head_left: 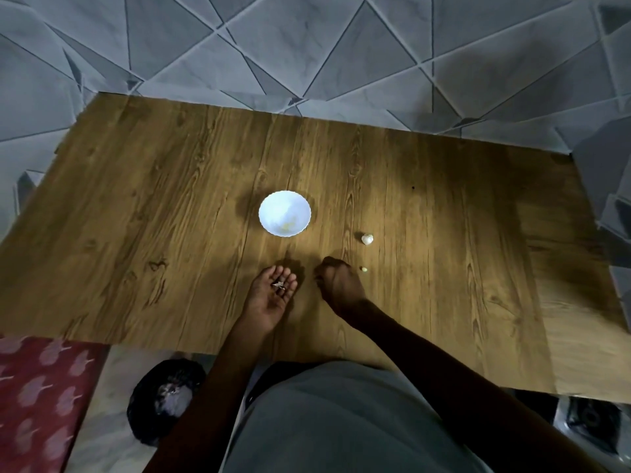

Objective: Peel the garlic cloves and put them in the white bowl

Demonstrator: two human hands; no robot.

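Small pale peeled clove (364, 269) on wood-grain table (136, 199), just beside right hand (336, 281); fingers curled down, grasp unclear. Cradles papery skins (279, 285) in slack, upturned left hand (273, 295). Knobbly garlic chunk (367, 238) near scalloped white bowl (284, 199).

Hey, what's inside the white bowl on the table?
Inside the white bowl a few pale yellowish pieces lie toward its near side, likely peeled garlic. Glare blurs them, so their number cannot be told.
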